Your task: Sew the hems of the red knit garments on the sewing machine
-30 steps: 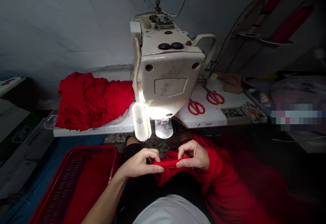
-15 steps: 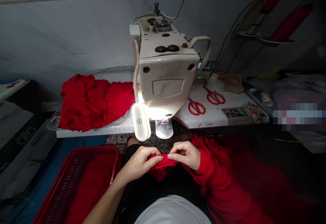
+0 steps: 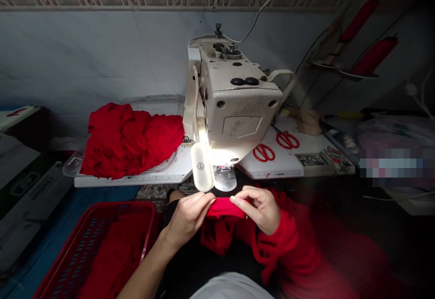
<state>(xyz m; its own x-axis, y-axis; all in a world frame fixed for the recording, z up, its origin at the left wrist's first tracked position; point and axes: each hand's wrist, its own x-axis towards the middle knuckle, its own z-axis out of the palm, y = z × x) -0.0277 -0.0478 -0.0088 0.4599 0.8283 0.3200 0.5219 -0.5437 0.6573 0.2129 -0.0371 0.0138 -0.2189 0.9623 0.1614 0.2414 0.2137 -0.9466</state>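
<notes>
Centrally, the left hand [image 3: 186,217] and right hand [image 3: 260,209] held a folded bright red fabric band [image 3: 224,207] above the lap, their fingers curled together and clamped on its ends, hiding them. It was not under the steel presser foot [image 3: 224,179] of the cream industrial sewing machine [image 3: 238,104]. A heap of red knit cloth [image 3: 131,142] lay on the white sewing table [image 3: 159,176], and more filled a red plastic basket [image 3: 117,204]. Any stitching could not be made out.

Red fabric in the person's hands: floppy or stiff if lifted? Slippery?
Probably very floppy: the red fabric sags in loose folds below the left hand and right hand. The red pile on the sewing table slumps similarly. Probably light too, since the fingers alone pinch the band. Slipperiness is hard to tell; it looks matte.
</notes>
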